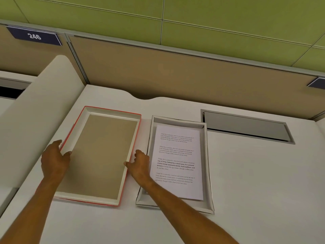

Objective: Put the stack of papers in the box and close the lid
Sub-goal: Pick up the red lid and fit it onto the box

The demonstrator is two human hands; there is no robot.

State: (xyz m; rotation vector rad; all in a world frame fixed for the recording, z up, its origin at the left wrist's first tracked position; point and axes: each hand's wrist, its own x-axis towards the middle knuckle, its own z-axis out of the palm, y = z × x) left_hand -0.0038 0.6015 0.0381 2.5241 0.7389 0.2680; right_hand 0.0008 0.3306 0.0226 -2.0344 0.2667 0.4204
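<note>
The lid point(105, 155), red outside with white walls and a brown inner face, lies upside down on the white desk. My left hand point(54, 157) grips its left wall, thumb inside. My right hand point(140, 164) grips its right wall. To the right stands the open white box point(204, 164). The stack of printed papers point(177, 161) lies flat inside it. My right forearm crosses the box's near left corner.
A grey recessed cable hatch point(246, 127) sits in the white desk point(263, 191) right of the box. A curved white divider point(26, 120) rises at the left. A tan partition point(175, 74) runs along the back, with a sign reading 246 point(34, 36).
</note>
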